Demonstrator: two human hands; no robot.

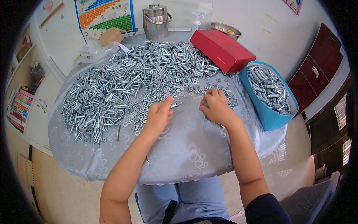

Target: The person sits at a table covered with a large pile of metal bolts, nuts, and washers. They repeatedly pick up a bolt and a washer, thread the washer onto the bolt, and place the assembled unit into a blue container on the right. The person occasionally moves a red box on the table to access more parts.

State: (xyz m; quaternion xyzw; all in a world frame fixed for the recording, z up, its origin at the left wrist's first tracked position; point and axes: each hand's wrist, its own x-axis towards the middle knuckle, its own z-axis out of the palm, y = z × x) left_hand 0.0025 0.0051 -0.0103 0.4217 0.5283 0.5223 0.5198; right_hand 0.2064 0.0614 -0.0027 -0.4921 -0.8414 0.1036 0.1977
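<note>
My left hand (159, 115) is closed around a silver bolt (176, 105), whose shank sticks out to the right past the fingers. My right hand (217, 107) hovers low over the washers (233, 98) on the right, fingertips curled together; anything pinched there is too small to make out. Between and beyond both hands lie loose nuts and washers (169, 89). Behind them spreads a big heap of metal sleeves (160, 54). Long bolts with sleeves (99, 108) are piled on the left.
A blue fabric bin (270, 117) full of assembled bolts stands at the table's right edge. Behind it lies a red box (223, 50). A steel pot (155, 22), a spray bottle (196, 23), a metal bowl (226, 30) and a plastic bag (95, 52) line the back. Grey cloth (179, 160) covers the table.
</note>
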